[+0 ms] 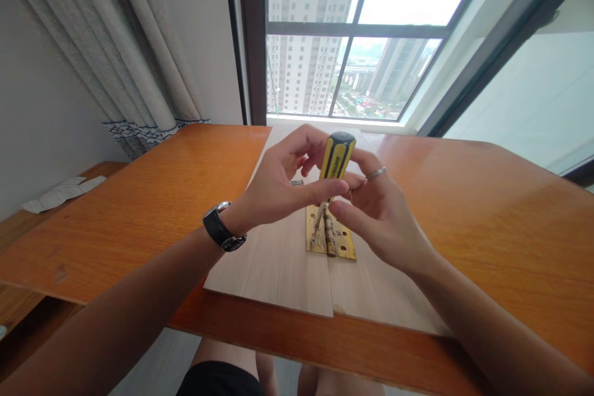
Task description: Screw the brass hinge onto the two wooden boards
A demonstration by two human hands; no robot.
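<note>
Left hand (283,182), right hand (383,216) around yellow screwdriver (337,158)

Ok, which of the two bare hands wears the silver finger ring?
The right hand, with the silver ring on one finger; the left hand shows no ring, only a black-strapped wristwatch.

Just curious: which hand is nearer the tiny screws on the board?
Left. The left hand sits right beside the screws; the right hand is farther away, past the screwdriver.
</note>
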